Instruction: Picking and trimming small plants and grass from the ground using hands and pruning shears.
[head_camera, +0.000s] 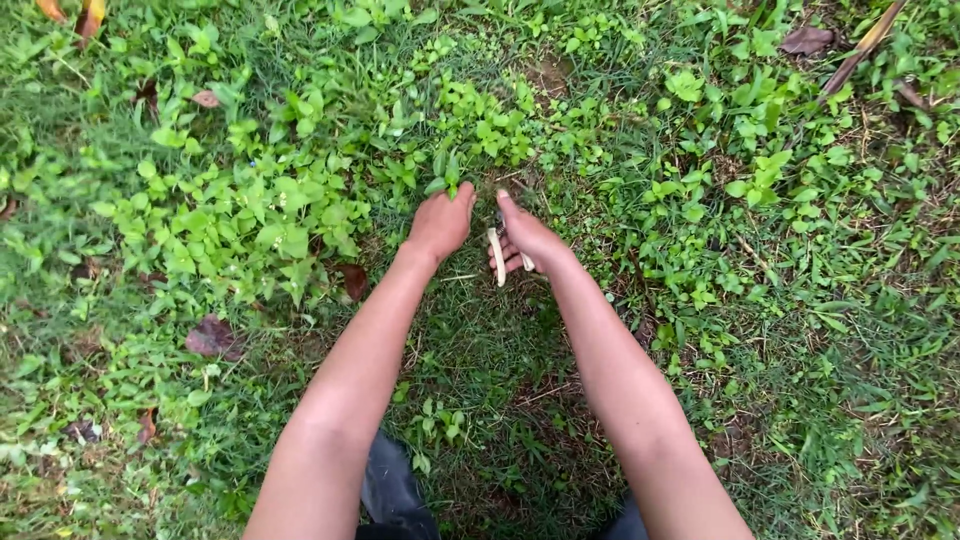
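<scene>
Grass (800, 330) and low leafy weeds (250, 215) cover the ground, with a few brown dead leaves (212, 337) scattered at the left. Both bare arms reach forward from the bottom edge. The left hand (440, 222) presses down into the weeds at the edge of a bare patch, its fingers curled into the plants; what they grip cannot be told. Just beside it, the right hand (530, 240) has its fingers wrapped around a tool with a pale handle (497, 256), which sticks out below the palm; its working end is hidden.
</scene>
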